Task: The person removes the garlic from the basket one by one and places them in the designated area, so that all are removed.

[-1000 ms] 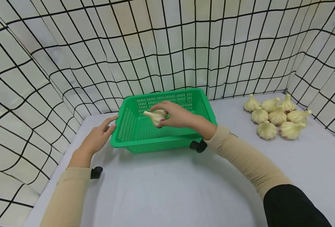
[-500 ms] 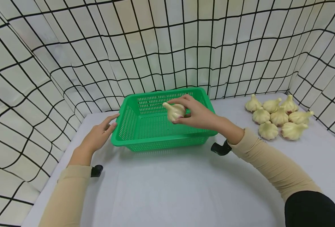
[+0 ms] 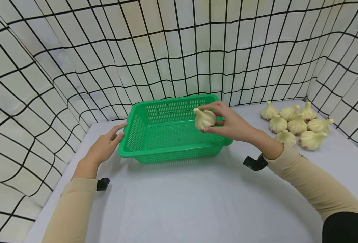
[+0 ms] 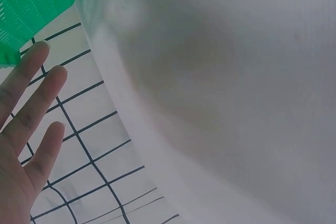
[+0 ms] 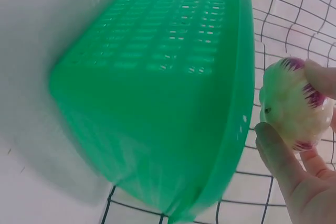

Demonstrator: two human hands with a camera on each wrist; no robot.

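Note:
A green plastic basket [image 3: 172,152] with slotted walls stands on the white table, nothing lying inside it. My left hand [image 3: 103,148] rests at its left end, straight fingertips against the rim; the left wrist view shows those fingers [image 4: 37,103] spread and extended. Over the basket's right end, my right hand [image 3: 233,123] pinches a garlic bulb [image 3: 204,119] between thumb and fingers, its stem pointing up and left. From the right wrist view, the purple-streaked root end of the bulb [image 5: 294,106] shows beside the basket rim [image 5: 241,103].
Several more garlic bulbs [image 3: 297,125] sit clustered at the table's right rear. Black netting [image 3: 182,57] over white sheeting walls in the back and both sides. The white tablecloth [image 3: 179,202] extends in front of the basket.
My right hand has moved right with the garlic bulb, from over the basket's middle to its right end. The left hand and the basket have stayed in place.

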